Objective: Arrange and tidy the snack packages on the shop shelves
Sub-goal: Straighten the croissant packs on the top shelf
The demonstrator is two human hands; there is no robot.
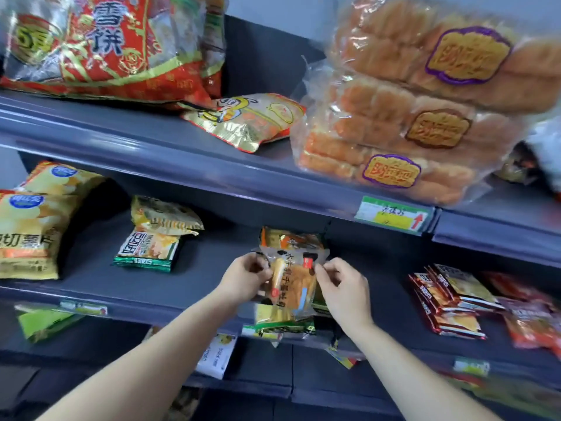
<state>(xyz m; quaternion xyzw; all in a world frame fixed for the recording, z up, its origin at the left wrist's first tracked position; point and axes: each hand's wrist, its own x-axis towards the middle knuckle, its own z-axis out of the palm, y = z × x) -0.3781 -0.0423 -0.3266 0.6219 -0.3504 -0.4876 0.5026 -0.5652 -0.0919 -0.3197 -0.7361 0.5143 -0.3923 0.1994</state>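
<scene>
A clear-wrapped toast bread packet [293, 281] with black lettering is held upright over the middle shelf [212, 268]. My left hand [246, 276] pinches its left edge and my right hand [341, 287] pinches its right edge. Behind the packet stands an orange snack pack [288, 240]. Under it lies a yellow-green pack [282, 322] at the shelf's front edge.
Yellow chip bags [30, 226] stand at the left, with green and yellow snack bags [154, 238] beside them. Red packets [449, 302] are stacked at the right. The upper shelf bears stacked bread bags [409, 117], a gold bag [249, 120] and a red bag [106, 47].
</scene>
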